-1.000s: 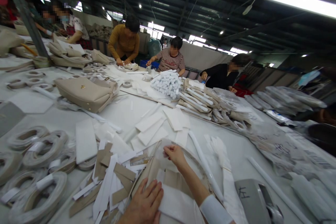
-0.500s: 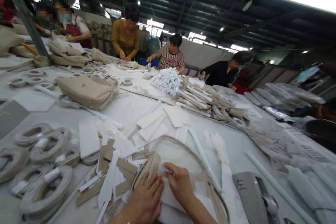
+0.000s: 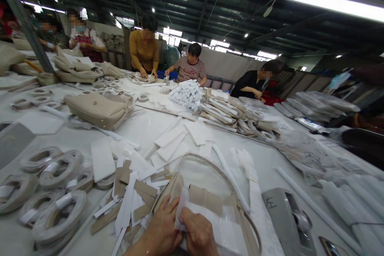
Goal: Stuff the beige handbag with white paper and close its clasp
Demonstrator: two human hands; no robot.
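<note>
A beige handbag (image 3: 210,204) lies flat before me at the table's near edge, its curved handle arching away from me. A white paper sheet (image 3: 216,224) lies on its front. My left hand (image 3: 160,230) rests on the bag's left end with fingers pressed on it. My right hand (image 3: 196,234) pinches the left edge of the white sheet, fingers closed on it. The two hands touch each other.
Cardboard and white paper strips (image 3: 132,196) are heaped left of the bag, coiled straps (image 3: 54,208) further left. Another beige handbag (image 3: 97,110) lies mid-table. A pile of white rolls (image 3: 187,94) and wrapped bags stand beyond. Several people work along the far side. A grey device (image 3: 285,218) sits right.
My right hand has drawn back from the bag's far edge to the near left, beside my left hand, and now grips the white sheet's edge. The view has shifted slightly.
</note>
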